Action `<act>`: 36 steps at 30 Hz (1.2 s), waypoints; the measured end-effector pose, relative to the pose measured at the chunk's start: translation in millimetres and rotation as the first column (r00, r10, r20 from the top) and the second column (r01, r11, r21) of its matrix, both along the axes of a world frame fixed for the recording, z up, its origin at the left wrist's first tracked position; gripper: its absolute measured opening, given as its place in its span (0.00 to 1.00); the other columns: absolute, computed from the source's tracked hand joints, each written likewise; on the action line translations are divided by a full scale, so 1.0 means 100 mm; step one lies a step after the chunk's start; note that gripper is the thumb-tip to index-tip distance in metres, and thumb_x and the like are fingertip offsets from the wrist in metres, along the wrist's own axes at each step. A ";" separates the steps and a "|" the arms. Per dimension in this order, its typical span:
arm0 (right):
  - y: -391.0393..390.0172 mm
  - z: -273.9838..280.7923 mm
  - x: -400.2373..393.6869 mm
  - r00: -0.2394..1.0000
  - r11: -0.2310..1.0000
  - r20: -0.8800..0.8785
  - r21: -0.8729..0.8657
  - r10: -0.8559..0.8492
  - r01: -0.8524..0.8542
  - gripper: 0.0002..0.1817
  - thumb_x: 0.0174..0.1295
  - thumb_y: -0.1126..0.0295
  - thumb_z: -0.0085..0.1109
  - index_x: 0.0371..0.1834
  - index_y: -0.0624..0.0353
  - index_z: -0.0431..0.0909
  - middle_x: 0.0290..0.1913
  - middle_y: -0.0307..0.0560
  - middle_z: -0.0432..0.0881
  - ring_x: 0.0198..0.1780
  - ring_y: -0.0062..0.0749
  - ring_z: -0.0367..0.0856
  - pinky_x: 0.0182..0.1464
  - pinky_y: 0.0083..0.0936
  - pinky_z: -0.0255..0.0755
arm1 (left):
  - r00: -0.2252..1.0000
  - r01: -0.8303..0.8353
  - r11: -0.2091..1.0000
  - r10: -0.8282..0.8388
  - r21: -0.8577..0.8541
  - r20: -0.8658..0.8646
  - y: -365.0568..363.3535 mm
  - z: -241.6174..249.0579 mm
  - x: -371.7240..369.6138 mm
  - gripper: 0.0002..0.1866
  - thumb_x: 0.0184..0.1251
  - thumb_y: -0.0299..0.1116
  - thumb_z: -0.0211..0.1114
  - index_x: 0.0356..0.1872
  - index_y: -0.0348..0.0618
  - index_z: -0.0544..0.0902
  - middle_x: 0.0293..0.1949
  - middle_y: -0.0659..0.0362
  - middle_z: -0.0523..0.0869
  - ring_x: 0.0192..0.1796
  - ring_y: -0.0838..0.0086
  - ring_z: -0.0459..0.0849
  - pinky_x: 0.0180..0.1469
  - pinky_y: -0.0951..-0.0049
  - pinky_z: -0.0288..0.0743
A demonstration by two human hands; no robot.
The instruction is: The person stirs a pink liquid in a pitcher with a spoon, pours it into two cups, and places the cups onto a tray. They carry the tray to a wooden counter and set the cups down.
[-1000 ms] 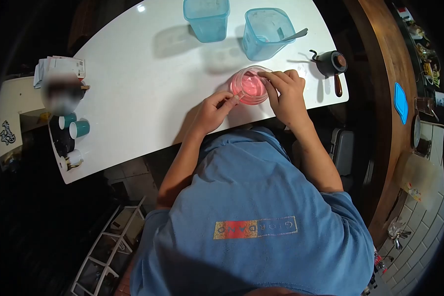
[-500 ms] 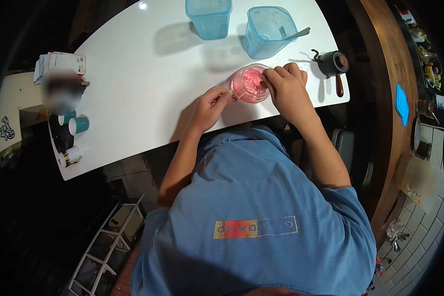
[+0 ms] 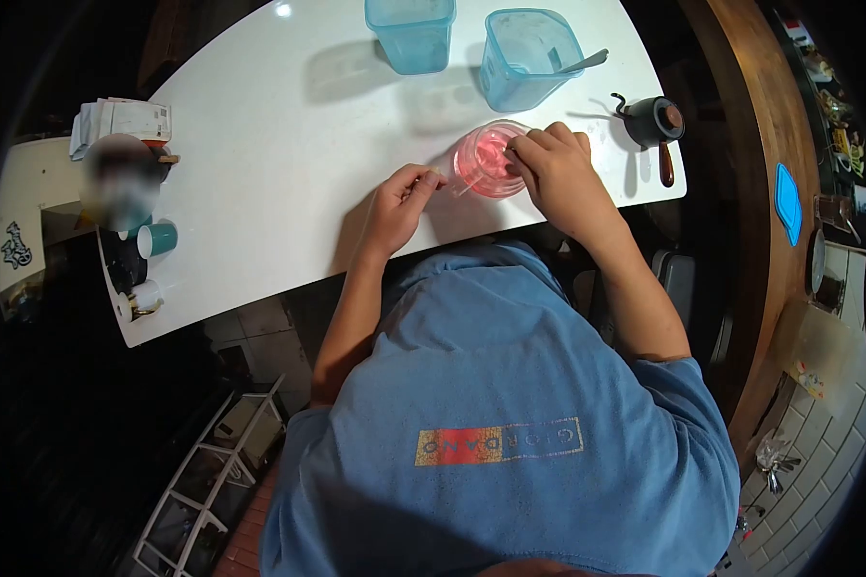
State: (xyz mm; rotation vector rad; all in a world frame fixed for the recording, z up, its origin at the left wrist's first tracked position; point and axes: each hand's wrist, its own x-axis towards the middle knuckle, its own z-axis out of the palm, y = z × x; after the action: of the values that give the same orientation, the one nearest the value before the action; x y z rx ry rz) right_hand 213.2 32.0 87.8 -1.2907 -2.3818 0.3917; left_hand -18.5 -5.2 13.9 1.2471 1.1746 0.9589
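**A:** While both hands stay low over the white counter (image 3: 289,144), how far along do you judge it?

**B:** I'd say it's mid-way. I see the pink bowl (image 3: 489,162) near the counter's front edge. The right hand (image 3: 558,178) curls over its rim, fingertips pressed together on the rim or on something thin there; I cannot tell which. The left hand (image 3: 401,202) sits just beside the bowl, pinching a thin pale strip (image 3: 457,183) that reaches toward the bowl's side. It may be a film or a seal, and it looks only partly free, so I judge most of that work is left.

**A:** What's in the bowl?

**B:** The inside reads pink. I cannot tell contents from the bowl's own tint.

**A:** And the other containers?

**B:** Two blue translucent tubs stand at the far edge, well apart from the hands. The left tub (image 3: 409,34) shows nothing I can make out. The right tub (image 3: 524,58) holds a spoon (image 3: 577,63) leaning over its rim, with a whitish film on its walls. A small black kettle (image 3: 656,123) sits to the right and teal cups (image 3: 156,238) at the left end.
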 end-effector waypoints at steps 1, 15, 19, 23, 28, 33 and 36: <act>0.00 0.01 0.00 0.999 0.999 0.040 0.037 -0.018 0.016 0.08 0.58 0.71 0.55 0.39 0.55 0.80 0.37 0.41 0.81 0.41 0.39 0.73 0.48 0.35 0.62 | 1.000 -0.007 1.000 0.007 0.006 0.011 0.00 0.00 0.00 0.15 0.75 0.38 0.53 0.39 0.36 0.82 0.31 0.66 0.79 0.31 0.86 0.69 0.37 0.83 0.66; -0.02 -0.01 -0.01 1.000 1.000 0.010 -0.023 0.012 -0.012 0.08 0.57 0.71 0.55 0.38 0.55 0.80 0.38 0.43 0.81 0.40 0.39 0.76 0.45 0.34 0.64 | 0.999 0.024 1.000 -0.023 -0.018 0.039 0.01 0.01 -0.01 0.16 0.75 0.39 0.52 0.40 0.35 0.82 0.30 0.66 0.78 0.31 0.86 0.68 0.36 0.83 0.66; 0.02 -0.08 -0.05 1.000 0.996 -0.029 0.087 0.006 -0.003 0.07 0.58 0.71 0.54 0.38 0.55 0.79 0.37 0.44 0.81 0.40 0.40 0.76 0.45 0.34 0.64 | 0.999 0.029 0.999 -0.028 -0.038 0.036 0.02 -0.01 -0.02 0.16 0.75 0.38 0.52 0.40 0.34 0.82 0.31 0.66 0.78 0.31 0.86 0.68 0.36 0.83 0.65; 0.01 -0.15 -0.05 0.975 0.996 -0.205 0.034 0.088 -0.082 0.08 0.57 0.73 0.53 0.39 0.55 0.80 0.36 0.42 0.81 0.40 0.38 0.76 0.44 0.34 0.64 | 0.998 0.034 0.999 -0.032 -0.022 0.057 0.03 0.01 0.00 0.16 0.75 0.38 0.52 0.40 0.34 0.81 0.31 0.66 0.78 0.31 0.86 0.68 0.36 0.83 0.65; -0.01 0.01 0.00 1.000 1.000 0.021 -0.012 -0.001 0.001 0.08 0.59 0.72 0.52 0.40 0.56 0.80 0.37 0.44 0.81 0.39 0.41 0.76 0.43 0.35 0.65 | 0.998 0.047 0.997 -0.045 -0.053 0.042 0.04 -0.03 -0.04 0.16 0.75 0.38 0.52 0.40 0.34 0.81 0.30 0.66 0.77 0.31 0.86 0.68 0.36 0.83 0.65; 0.00 -0.07 -0.05 0.993 0.996 -0.114 0.080 -0.024 0.033 0.05 0.60 0.72 0.52 0.35 0.57 0.78 0.34 0.45 0.81 0.38 0.44 0.76 0.43 0.35 0.65 | 0.997 0.057 0.998 -0.055 -0.029 0.049 0.06 0.01 -0.01 0.16 0.75 0.38 0.52 0.39 0.35 0.81 0.30 0.66 0.77 0.31 0.86 0.68 0.36 0.84 0.65; -0.01 -0.15 -0.03 0.961 1.000 -0.274 0.020 0.028 -0.023 0.04 0.60 0.71 0.53 0.35 0.56 0.77 0.33 0.45 0.80 0.38 0.41 0.76 0.43 0.35 0.65 | 0.996 0.054 0.998 -0.052 -0.026 0.066 0.07 -0.04 -0.02 0.16 0.75 0.38 0.52 0.39 0.35 0.81 0.31 0.66 0.77 0.31 0.86 0.68 0.36 0.84 0.65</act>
State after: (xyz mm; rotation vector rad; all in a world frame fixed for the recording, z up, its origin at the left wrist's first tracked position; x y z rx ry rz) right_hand 209.9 31.4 73.1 -1.1185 -2.1655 0.5211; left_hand -20.3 1.8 10.3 1.2107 1.0950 0.9343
